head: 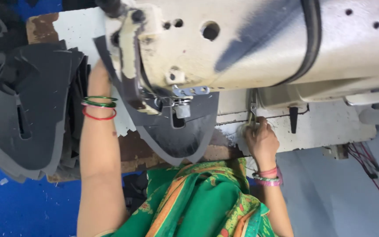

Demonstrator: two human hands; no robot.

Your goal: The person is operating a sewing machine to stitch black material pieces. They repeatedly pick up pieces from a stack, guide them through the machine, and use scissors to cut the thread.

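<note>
Gripping a small lever (252,118) beside the machine (251,48), my right hand (262,140) is closing while my left (99,72), fingers hidden so I cannot tell, is reaching past the grey piece (176,136) lying under the foot (182,109), stitching seemingly not yet begun, stack (27,109) waiting.

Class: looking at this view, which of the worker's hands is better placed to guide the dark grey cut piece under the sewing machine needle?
Probably the left hand: it reaches up beside the dark grey cut piece. The right hand is off at the table's edge, fingering a small metal part.
</note>
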